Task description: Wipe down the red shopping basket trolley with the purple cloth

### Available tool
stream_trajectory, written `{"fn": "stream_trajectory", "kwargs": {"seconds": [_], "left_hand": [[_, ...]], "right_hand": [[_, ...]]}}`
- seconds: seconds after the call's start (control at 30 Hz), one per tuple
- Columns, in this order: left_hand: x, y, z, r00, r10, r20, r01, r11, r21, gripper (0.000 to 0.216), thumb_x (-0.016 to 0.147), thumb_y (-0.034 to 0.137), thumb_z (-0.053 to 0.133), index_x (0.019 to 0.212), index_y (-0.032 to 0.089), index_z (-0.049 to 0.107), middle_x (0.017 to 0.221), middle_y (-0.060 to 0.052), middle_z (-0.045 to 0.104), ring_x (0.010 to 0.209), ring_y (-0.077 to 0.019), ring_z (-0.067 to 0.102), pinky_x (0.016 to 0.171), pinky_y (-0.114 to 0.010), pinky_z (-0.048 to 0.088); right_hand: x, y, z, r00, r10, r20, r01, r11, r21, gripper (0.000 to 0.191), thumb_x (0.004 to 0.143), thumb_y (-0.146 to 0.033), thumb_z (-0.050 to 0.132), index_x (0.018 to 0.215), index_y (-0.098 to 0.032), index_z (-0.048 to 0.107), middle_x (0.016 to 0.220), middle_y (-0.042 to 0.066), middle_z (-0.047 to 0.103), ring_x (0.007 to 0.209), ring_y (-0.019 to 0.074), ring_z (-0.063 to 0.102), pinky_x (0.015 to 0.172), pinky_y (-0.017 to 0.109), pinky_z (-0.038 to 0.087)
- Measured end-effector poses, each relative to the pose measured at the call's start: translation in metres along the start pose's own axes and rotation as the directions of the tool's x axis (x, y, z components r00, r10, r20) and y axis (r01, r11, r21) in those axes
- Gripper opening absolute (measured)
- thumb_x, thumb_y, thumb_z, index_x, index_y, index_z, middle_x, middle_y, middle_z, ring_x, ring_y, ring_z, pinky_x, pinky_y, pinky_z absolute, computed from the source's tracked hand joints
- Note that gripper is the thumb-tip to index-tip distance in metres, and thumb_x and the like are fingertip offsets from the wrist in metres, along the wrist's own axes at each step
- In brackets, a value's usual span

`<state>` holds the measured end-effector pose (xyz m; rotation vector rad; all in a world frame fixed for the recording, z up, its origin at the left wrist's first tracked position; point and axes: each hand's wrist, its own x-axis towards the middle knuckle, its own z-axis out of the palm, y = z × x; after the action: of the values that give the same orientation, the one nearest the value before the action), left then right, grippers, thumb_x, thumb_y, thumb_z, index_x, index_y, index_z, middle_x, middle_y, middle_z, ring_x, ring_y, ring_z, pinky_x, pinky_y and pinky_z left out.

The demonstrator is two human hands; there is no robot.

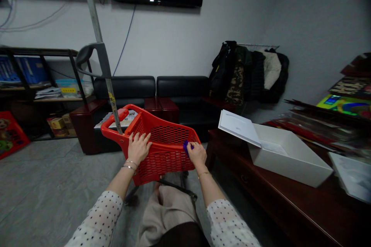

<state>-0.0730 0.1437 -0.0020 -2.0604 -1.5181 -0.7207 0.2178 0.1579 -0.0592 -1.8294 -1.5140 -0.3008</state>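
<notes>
A red plastic shopping cart (pixel 165 162) with mesh sides stands in front of me, its handle at the left. My left hand (pixel 138 147) lies on the cart's near rim close to the handle, fingers stretched out over the edge. At the right end of the same rim, my right hand (pixel 197 154) is closed around a bunched purple cloth (pixel 186 146), pressing it against the cart. Part of the cloth is hidden under the fingers. A grey metal pole (pixel 95 15) with a dark grey grip rises beside the cart handle.
At the right, a dark wooden desk (pixel 278 197) carries an open white box (pixel 290 166) and stacked flat packages. Behind the cart is a black sofa (pixel 127 87). Coats (pixel 240 73) hang on the wall rack. A shelf (pixel 55 98) with folders stands left.
</notes>
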Motion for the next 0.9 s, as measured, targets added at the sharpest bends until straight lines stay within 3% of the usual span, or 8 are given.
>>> {"fn": "stream_trajectory", "kwargs": {"seconds": [0.13, 0.27, 0.33, 0.4, 0.5, 0.67, 0.8, 0.9], "left_hand": [[0.001, 0.003, -0.001, 1.0, -0.001, -0.004, 0.001, 1.0, 0.0, 0.047, 0.097, 0.044, 0.038, 0.136, 0.026, 0.058, 0.131, -0.008, 0.065, 0.128, -0.0329, 0.048, 0.115, -0.055, 0.017], [0.001, 0.0, -0.003, 1.0, 0.009, 0.012, -0.009, 1.0, 0.009, 0.048, 0.096, 0.044, 0.039, 0.136, 0.026, 0.058, 0.132, -0.009, 0.064, 0.128, -0.0335, 0.048, 0.115, -0.056, 0.017], [0.001, -0.002, -0.003, 1.0, 0.018, 0.024, -0.019, 1.0, 0.018, 0.048, 0.096, 0.045, 0.04, 0.137, 0.027, 0.057, 0.133, -0.009, 0.063, 0.128, -0.033, 0.049, 0.115, -0.055, 0.018], [0.0, -0.005, -0.003, 0.999, 0.025, 0.033, -0.026, 0.999, 0.021, 0.048, 0.096, 0.045, 0.04, 0.138, 0.028, 0.056, 0.134, -0.008, 0.063, 0.128, -0.0321, 0.049, 0.115, -0.054, 0.018], [-0.001, -0.006, -0.003, 0.999, 0.022, 0.035, -0.022, 1.0, 0.01, 0.048, 0.096, 0.045, 0.039, 0.138, 0.029, 0.055, 0.134, -0.008, 0.063, 0.129, -0.0311, 0.048, 0.116, -0.053, 0.018], [-0.001, -0.001, -0.002, 1.0, -0.007, 0.01, 0.007, 1.0, -0.008, 0.047, 0.096, 0.045, 0.039, 0.137, 0.029, 0.056, 0.133, -0.008, 0.063, 0.13, -0.0315, 0.047, 0.116, -0.054, 0.017], [0.0, 0.002, 0.0, 1.0, -0.005, 0.001, 0.005, 1.0, -0.009, 0.048, 0.096, 0.046, 0.038, 0.137, 0.029, 0.057, 0.132, -0.008, 0.065, 0.129, -0.0322, 0.047, 0.116, -0.055, 0.016], [0.001, 0.001, 0.0, 1.0, -0.006, 0.001, 0.006, 1.0, -0.01, 0.048, 0.096, 0.046, 0.038, 0.136, 0.029, 0.057, 0.132, -0.008, 0.065, 0.129, -0.0324, 0.047, 0.116, -0.055, 0.017]], "right_hand": [[-0.01, -0.037, 0.007, 0.992, 0.069, -0.103, -0.075, 0.996, -0.054, 0.033, 0.094, -0.034, 0.048, 0.091, -0.017, 0.076, 0.088, 0.009, 0.072, 0.081, 0.0192, 0.059, 0.076, 0.03, 0.034], [-0.024, -0.108, 0.015, 0.984, -0.162, -0.077, 0.167, 0.984, 0.059, 0.037, 0.097, -0.046, 0.047, 0.097, -0.021, 0.075, 0.088, 0.007, 0.071, 0.085, 0.0185, 0.059, 0.078, 0.029, 0.035], [-0.025, -0.123, 0.015, 0.975, -0.218, -0.043, 0.222, 0.968, 0.116, 0.037, 0.098, -0.046, 0.046, 0.1, -0.024, 0.074, 0.09, 0.006, 0.072, 0.085, 0.0171, 0.06, 0.078, 0.028, 0.035], [-0.022, -0.115, 0.012, 0.968, -0.251, 0.008, 0.248, 0.958, 0.146, 0.035, 0.099, -0.044, 0.045, 0.1, -0.026, 0.075, 0.092, 0.004, 0.072, 0.084, 0.0153, 0.06, 0.078, 0.026, 0.036], [-0.011, -0.068, 0.003, 0.972, -0.224, 0.073, 0.214, 0.97, 0.117, 0.033, 0.098, -0.042, 0.046, 0.099, -0.027, 0.075, 0.095, 0.002, 0.073, 0.085, 0.015, 0.061, 0.077, 0.024, 0.037], [0.005, 0.002, -0.009, 0.993, 0.072, 0.098, -0.069, 0.997, -0.035, 0.034, 0.096, -0.039, 0.046, 0.096, -0.022, 0.076, 0.097, 0.005, 0.074, 0.081, 0.0168, 0.063, 0.071, 0.026, 0.037], [0.0, -0.029, -0.004, 0.989, 0.146, -0.005, -0.145, 0.977, -0.156, 0.038, 0.094, -0.036, 0.046, 0.089, -0.015, 0.077, 0.09, 0.012, 0.073, 0.081, 0.0213, 0.063, 0.071, 0.03, 0.038], [-0.011, -0.081, 0.005, 0.999, -0.038, -0.009, 0.037, 0.995, -0.097, 0.038, 0.096, -0.038, 0.046, 0.087, -0.017, 0.077, 0.088, 0.011, 0.073, 0.083, 0.0209, 0.063, 0.074, 0.031, 0.038]]}}
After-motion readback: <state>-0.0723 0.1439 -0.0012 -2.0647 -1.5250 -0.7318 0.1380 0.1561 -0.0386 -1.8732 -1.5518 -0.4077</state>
